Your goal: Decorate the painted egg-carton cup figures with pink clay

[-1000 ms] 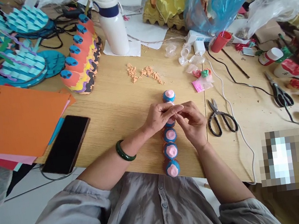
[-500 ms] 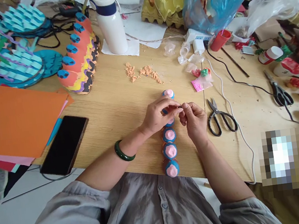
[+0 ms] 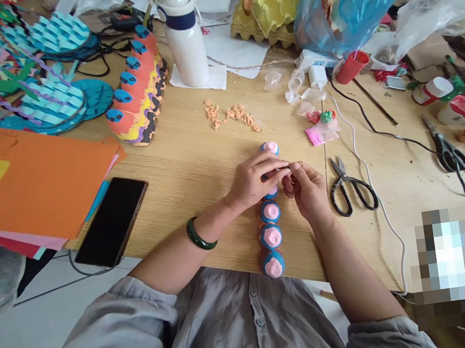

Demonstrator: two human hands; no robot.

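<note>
A row of blue bumps topped with pink clay (image 3: pixel 272 237) runs away from the table's front edge. Over its far part, my left hand (image 3: pixel 253 181) pinches with thumb and fingers at a small dark piece (image 3: pixel 285 167). My right hand (image 3: pixel 309 189) meets it there, thumb and forefinger closed on the same piece, which is too small to make out clearly. Both hands hide some of the bumps. Black-handled scissors (image 3: pixel 347 184) lie open just right of my right hand.
Left are a phone (image 3: pixel 111 223), orange paper (image 3: pixel 44 176) and a painted egg-carton strip (image 3: pixel 138 89). A white bottle (image 3: pixel 186 43) stands behind orange shavings (image 3: pixel 242 117). A white cable (image 3: pixel 363 162) and a second pair of scissors (image 3: pixel 445 146) lie right.
The whole view has shifted, so things appear slightly further right. Both hands keep nearly the same pinch over the row.
</note>
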